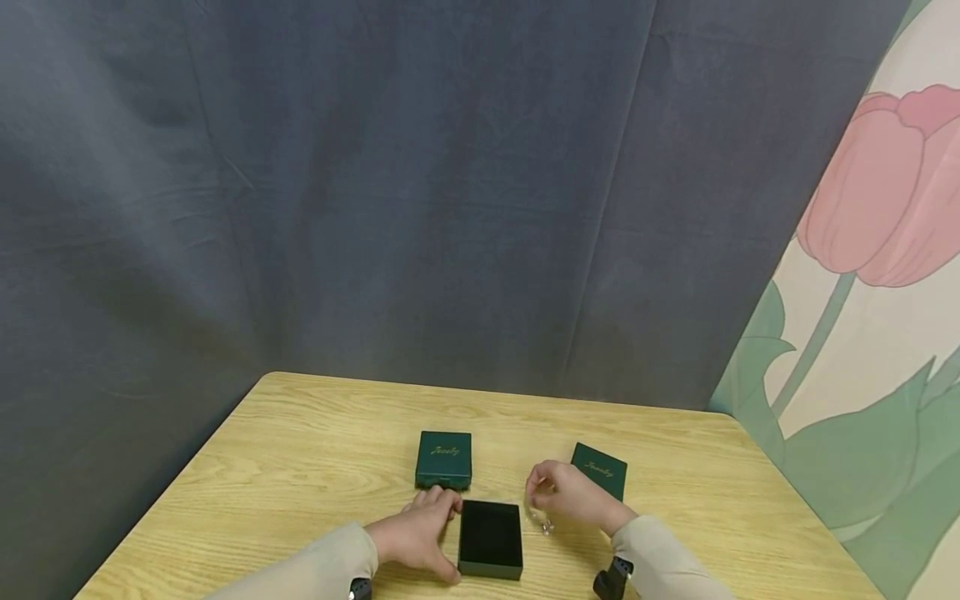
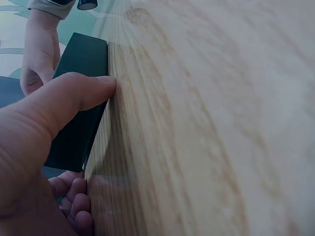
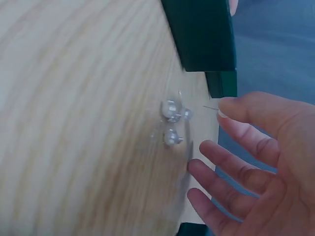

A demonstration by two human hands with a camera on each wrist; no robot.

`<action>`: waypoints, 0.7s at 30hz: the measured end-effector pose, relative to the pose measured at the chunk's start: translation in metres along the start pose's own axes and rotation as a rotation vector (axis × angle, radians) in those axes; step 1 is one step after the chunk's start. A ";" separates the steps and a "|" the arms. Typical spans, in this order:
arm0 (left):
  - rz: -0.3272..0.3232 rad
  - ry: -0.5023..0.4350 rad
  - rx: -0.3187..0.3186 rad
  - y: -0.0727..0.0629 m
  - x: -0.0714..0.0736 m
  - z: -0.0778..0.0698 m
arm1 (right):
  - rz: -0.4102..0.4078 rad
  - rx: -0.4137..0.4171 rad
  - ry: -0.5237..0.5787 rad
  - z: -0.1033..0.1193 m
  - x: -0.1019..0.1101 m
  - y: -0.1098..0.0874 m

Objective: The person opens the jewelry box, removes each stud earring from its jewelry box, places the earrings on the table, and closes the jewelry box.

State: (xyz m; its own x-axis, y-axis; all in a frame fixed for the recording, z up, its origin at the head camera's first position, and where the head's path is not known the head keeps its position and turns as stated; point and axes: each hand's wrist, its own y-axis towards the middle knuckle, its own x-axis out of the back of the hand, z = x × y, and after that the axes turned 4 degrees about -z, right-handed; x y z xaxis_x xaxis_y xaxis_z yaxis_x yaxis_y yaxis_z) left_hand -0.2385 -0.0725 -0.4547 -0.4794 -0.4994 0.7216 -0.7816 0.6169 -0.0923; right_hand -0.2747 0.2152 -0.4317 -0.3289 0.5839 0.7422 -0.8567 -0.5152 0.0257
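A dark green jewelry box bottom (image 1: 491,538) with a black inside stands uncovered on the table. My left hand (image 1: 422,533) holds it along its left side, the thumb (image 2: 93,88) near one corner and the fingers at the other end. To the right of the box, my right hand (image 1: 566,493) is just above the table. Its thumb and index finger pinch a small earring, whose thin pin (image 3: 210,107) sticks out; the rest is mostly hidden by the fingertips. Below that hand, several pearl earrings (image 3: 171,137) lie on the wood.
Behind the box bottom sits a closed green jewelry box (image 1: 444,458) with gold lettering. A matching green lid (image 1: 602,468) lies to the right, partly covered by my right hand. The wooden table (image 1: 337,425) ends at a dark blue curtain (image 1: 420,208).
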 end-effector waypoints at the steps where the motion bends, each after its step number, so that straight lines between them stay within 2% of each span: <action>1: -0.003 0.003 -0.001 0.000 0.000 0.000 | 0.004 -0.002 0.005 0.000 -0.001 0.000; 7: -0.001 0.006 -0.002 0.001 0.001 0.000 | 0.017 0.013 -0.020 -0.002 -0.005 -0.001; 16: 0.000 -0.002 0.002 0.000 0.000 -0.001 | 0.012 0.052 -0.154 -0.003 -0.007 0.001; 21: 0.004 -0.003 0.006 0.001 0.000 0.000 | 0.012 0.086 -0.164 -0.005 -0.007 0.002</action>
State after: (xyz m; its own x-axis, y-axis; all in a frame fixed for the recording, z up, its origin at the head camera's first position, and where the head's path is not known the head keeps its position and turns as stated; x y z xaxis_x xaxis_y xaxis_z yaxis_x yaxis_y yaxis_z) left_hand -0.2389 -0.0720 -0.4542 -0.4833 -0.4988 0.7195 -0.7824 0.6147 -0.0994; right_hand -0.2760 0.2134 -0.4405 -0.2634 0.4707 0.8420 -0.8139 -0.5770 0.0680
